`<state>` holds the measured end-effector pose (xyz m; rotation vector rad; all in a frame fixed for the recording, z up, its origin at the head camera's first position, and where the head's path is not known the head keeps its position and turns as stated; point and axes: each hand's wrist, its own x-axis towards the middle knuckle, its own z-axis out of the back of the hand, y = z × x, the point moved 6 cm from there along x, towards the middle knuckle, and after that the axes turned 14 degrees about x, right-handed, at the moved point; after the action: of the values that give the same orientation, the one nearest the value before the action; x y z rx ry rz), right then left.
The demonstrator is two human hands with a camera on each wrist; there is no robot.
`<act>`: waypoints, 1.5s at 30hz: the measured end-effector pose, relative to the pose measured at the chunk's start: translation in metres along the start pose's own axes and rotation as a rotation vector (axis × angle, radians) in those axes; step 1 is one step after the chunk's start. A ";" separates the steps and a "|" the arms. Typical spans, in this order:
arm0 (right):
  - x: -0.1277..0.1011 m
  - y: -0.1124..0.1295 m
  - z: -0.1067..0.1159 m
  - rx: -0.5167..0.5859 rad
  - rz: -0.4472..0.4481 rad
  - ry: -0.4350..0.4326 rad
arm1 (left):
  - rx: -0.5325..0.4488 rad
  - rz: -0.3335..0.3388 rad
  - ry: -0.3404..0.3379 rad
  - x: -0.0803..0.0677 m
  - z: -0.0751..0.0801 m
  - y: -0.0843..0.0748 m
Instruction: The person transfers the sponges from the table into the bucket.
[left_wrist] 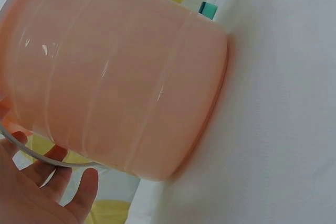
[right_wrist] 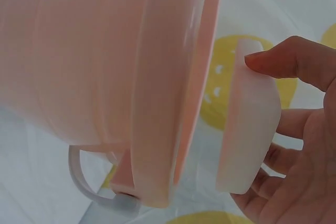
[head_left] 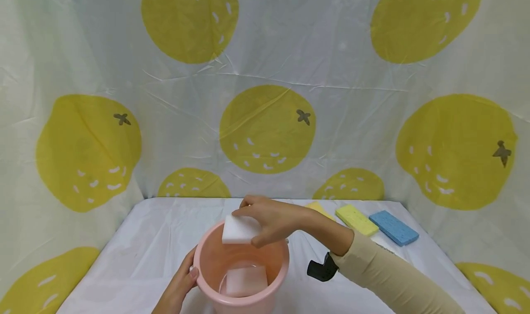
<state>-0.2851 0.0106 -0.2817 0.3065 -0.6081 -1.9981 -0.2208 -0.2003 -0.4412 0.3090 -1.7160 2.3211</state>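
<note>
In the head view a pink bucket (head_left: 283, 258) stands upright on the white-covered table. My right hand (head_left: 269, 219) pinches a white sponge (head_left: 239, 230) over the bucket's mouth, thumb on one side and fingers on the other. The right wrist view shows this sponge (right_wrist: 249, 119) apart from the rim. Inside the bucket lies a second white block-shaped sponge (head_left: 247, 281). My left hand (head_left: 179, 282) rests against the bucket's left side, its thumb at the rim. Its spread, relaxed fingers (left_wrist: 84, 192) lie beside the bucket's pale handle (left_wrist: 39, 157).
Behind my right forearm lie a yellow-green sponge (head_left: 357, 219), a blue sponge (head_left: 394, 227) and a partly hidden pale yellow sponge (head_left: 319, 209). A fruit-printed curtain (head_left: 352, 120) surrounds the table (head_left: 136, 245). A black strap piece (head_left: 323, 269) sits at my right cuff.
</note>
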 end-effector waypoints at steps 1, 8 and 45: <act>0.001 0.000 -0.001 0.004 -0.004 0.003 | 0.002 0.003 -0.002 0.000 0.000 0.000; 0.005 0.003 -0.004 -0.017 0.021 0.016 | 0.016 0.076 0.052 -0.002 -0.001 -0.008; -0.060 -0.047 0.013 0.049 -0.189 -0.100 | 0.024 0.042 0.022 -0.002 0.000 -0.007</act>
<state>-0.2975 0.0848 -0.2985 0.3045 -0.7152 -2.1928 -0.2169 -0.1982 -0.4360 0.2534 -1.7015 2.3678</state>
